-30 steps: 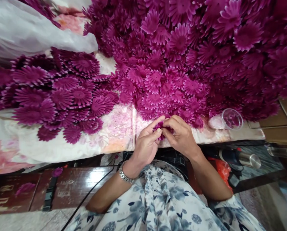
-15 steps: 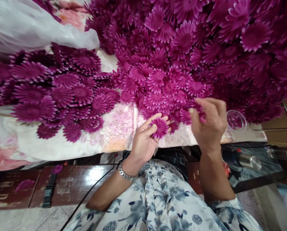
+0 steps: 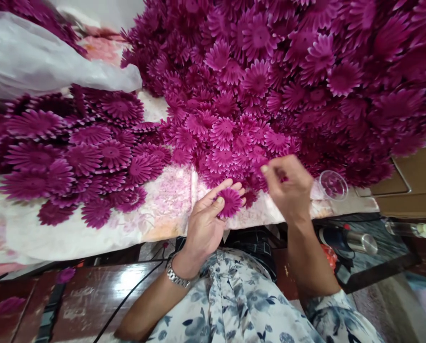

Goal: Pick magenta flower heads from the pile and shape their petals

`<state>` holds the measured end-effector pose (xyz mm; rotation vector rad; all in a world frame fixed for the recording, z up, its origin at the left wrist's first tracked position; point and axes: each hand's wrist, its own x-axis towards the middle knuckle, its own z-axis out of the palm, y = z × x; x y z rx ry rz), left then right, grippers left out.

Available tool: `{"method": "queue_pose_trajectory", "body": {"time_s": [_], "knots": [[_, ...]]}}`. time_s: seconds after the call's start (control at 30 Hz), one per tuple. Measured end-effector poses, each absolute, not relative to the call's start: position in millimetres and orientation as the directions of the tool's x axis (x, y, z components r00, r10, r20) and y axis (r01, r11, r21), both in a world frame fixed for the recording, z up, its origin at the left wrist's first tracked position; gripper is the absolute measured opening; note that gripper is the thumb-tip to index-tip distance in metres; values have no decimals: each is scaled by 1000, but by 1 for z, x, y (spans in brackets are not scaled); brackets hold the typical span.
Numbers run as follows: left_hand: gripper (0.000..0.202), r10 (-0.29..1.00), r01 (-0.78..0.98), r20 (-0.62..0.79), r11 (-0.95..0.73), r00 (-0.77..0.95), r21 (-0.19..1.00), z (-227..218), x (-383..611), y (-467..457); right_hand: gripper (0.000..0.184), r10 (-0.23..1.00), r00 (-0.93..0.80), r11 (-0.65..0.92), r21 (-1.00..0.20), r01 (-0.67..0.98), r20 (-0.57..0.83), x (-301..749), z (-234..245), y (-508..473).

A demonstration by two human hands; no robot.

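Note:
A magenta artificial flower head point(image 3: 230, 203) lies face up in my left hand point(image 3: 207, 221), its petals pinned under the thumb against the fingers. To the right, my right hand point(image 3: 287, 188) hovers over the front edge of the big flower pile point(image 3: 259, 81), thumb and forefinger pinched together. Whatever is in that pinch, if anything, is too small to make out. Loose magenta flower heads lie just beyond both hands.
Stacked flower heads point(image 3: 80, 159) lie on the left of the cloth-covered table point(image 3: 152, 219), below a translucent plastic bag point(image 3: 55, 57). At right are a clear round dish point(image 3: 333, 186), a cardboard box point(image 3: 420, 174) and a metal flask point(image 3: 364, 242). A black strap point(image 3: 52, 309) lies on the bench.
My right hand has moved left, closer to the flower in my left hand, and its fingers are pinched. The left hand keeps its hold. The whole view has shifted slightly.

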<state>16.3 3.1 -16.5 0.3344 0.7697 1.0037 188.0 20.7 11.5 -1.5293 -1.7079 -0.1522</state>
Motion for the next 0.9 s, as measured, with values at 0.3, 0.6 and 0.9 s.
{"method": "queue_pose_trajectory", "body": {"time_s": [0.3,0.6,0.9], "knots": [[25,839,-640,-446,533,312,554,-16,15,5,19,872,85,-10,-156,988,483,221,-19,75],[26,847,-658,-420,523,327,542,-11,17,7,16,728,85,135,-264,955,681,216,19,37],[33,819,-624,-428,570,381,535,-13,22,1,7,930,-171,353,-652,671,326,148,-8,-2]]}}
